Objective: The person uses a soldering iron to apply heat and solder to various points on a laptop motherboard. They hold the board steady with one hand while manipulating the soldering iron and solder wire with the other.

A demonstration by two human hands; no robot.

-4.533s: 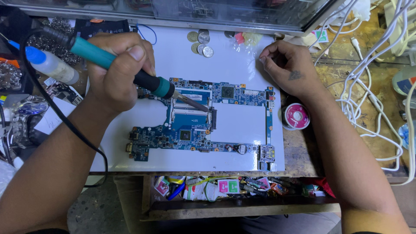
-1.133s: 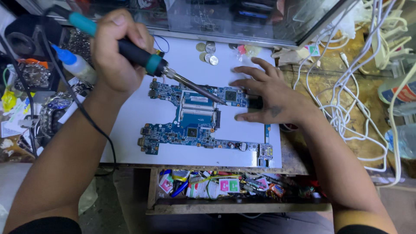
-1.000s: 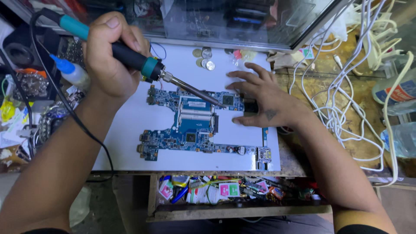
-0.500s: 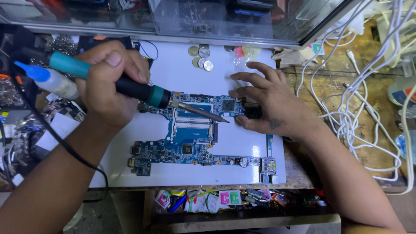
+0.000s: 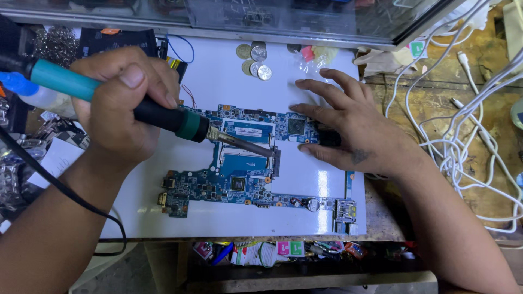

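The thin, stiff, fragile circuit board (image 5: 239, 163), best gripped by its edges, is pinned flat by the spread right hand (image 5: 354, 130), while a soldering iron (image 5: 163, 117) is clasped in the left hand (image 5: 122, 103).

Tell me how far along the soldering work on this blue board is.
Done: the circuit board lies bare on the white mat. In hand: the left hand holds the soldering iron, its tip over the board's middle slot area, while the right hand presses the board's upper right edge. Left: whether any joint is finished cannot be told from here.
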